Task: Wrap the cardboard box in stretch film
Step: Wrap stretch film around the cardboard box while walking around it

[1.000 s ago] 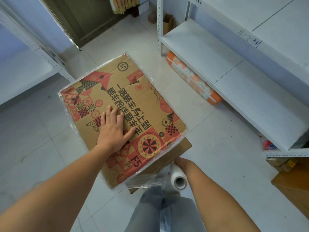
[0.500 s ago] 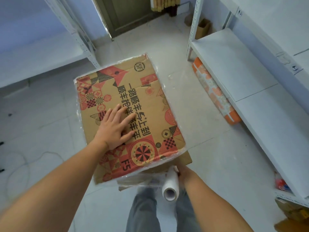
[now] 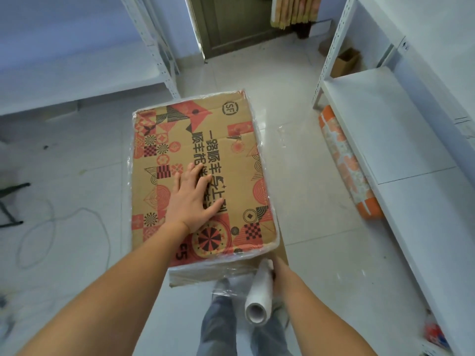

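Box mid-frame, film already over its top and near edge.
Left hand (image 3: 191, 199) lay flat, fingers spread, pressing on the cardboard box (image 3: 203, 176) at frame centre. Right hand (image 3: 276, 269), lower centre and mostly hidden, gripped the stretch film roll (image 3: 259, 296) just below the box's near edge; film (image 3: 218, 271) ran from roll to box.

White tiled floor (image 3: 303, 104) lies open beyond and left of the printed brown cardboard box (image 3: 231, 160) — a white metal shelf rack (image 3: 380, 129) and an orange patterned roll (image 3: 344, 163) crowd its right.
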The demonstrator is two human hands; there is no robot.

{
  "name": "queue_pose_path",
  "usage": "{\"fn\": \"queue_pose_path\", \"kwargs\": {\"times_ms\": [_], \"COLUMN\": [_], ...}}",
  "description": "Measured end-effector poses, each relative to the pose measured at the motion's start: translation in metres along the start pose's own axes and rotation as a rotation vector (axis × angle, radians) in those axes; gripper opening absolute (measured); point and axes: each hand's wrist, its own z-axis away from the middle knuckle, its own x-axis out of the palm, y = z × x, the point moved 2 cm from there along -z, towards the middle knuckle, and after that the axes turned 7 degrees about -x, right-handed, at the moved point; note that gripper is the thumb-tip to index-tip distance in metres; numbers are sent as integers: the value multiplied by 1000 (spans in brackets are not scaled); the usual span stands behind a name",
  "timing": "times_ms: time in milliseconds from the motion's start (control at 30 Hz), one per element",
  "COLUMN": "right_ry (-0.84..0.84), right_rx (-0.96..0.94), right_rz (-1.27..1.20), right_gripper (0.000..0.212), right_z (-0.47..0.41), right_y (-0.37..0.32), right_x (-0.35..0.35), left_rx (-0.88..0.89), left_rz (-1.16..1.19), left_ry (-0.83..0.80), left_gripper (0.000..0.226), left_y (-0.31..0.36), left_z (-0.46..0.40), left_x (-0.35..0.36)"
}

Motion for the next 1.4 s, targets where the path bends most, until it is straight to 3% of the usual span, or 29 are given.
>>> {"fn": "queue_pose_path", "kwargs": {"times_ms": [133, 233, 300, 433, 667, 733, 1000, 1100, 1200, 1333, 1400], "right_ry": [-116, -5, 57, 133, -48, 9, 112, 141, 26, -71, -59], "right_rx": [159, 175, 185, 235, 260, 236, 50, 43, 9, 180, 236], "right_rz": [24, 159, 111, 36, 196, 283, 544, 540, 368, 395, 360], "right_gripper": [27, 42, 51, 34, 36, 38, 12, 18, 20, 44, 40], "right_z": [-9, -20, -27, -27, -29, -35, -40, -22, -19, -25, -24], "right_y": [-2, -5, -4, -13, -30, -31, -58, -76, -89, -100, -109], "right_x": [-7, -19, -27, -40, -32, -37, -51, -56, -46, -34, -37], "left_rx": [-1, -5, -6, -5, 8, 11, 24, 30, 26, 12, 8], "left_rz": [-42, -59, -64, -71, -83, -81, -68, -59, -59, -87, -102], "left_ry": [-13, -22, -26, -30, -26, -25, -27, -25, -23, -21, -20], "left_gripper": [76, 77, 77, 77, 76, 76, 73, 71, 70, 71, 69], "left_y": [-2, 0, -1, 0, -1, 0, -1, -2, -3, -3, -4], "left_z": [-3, -5, -5, -5, -6, -6, -5, -6, -7, -7, -7], "left_x": [1, 3, 3, 4, 5, 5, 5, 7, 8, 8, 7]}}
